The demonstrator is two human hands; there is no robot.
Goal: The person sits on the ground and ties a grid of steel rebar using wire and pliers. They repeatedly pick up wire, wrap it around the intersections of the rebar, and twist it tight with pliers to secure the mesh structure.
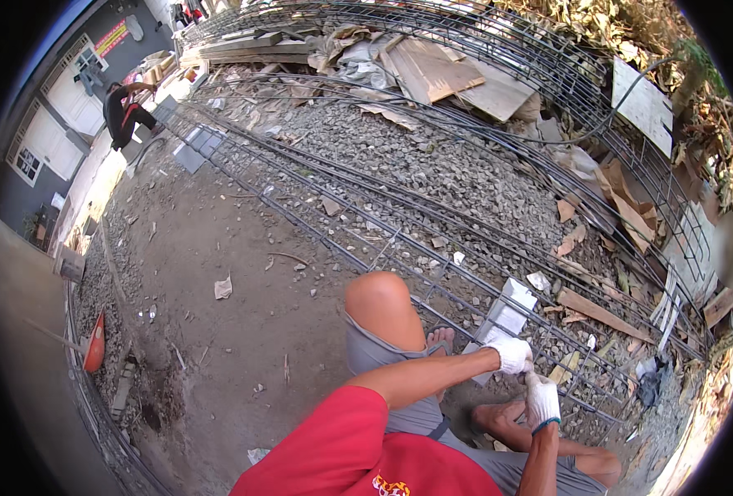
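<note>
Left white-gloved hand (513,354) and right white-gloved hand (541,401) meet, fingers curled, at the long dark steel rebar cage (350,255); can't tell what's gripped. Pale rectangular block (505,317) under cage, likely for ground clearance.

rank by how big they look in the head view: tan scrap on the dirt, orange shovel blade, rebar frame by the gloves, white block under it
1. Rebar frame
2. White block, though partly hidden
3. Orange shovel blade
4. Tan scrap
</note>
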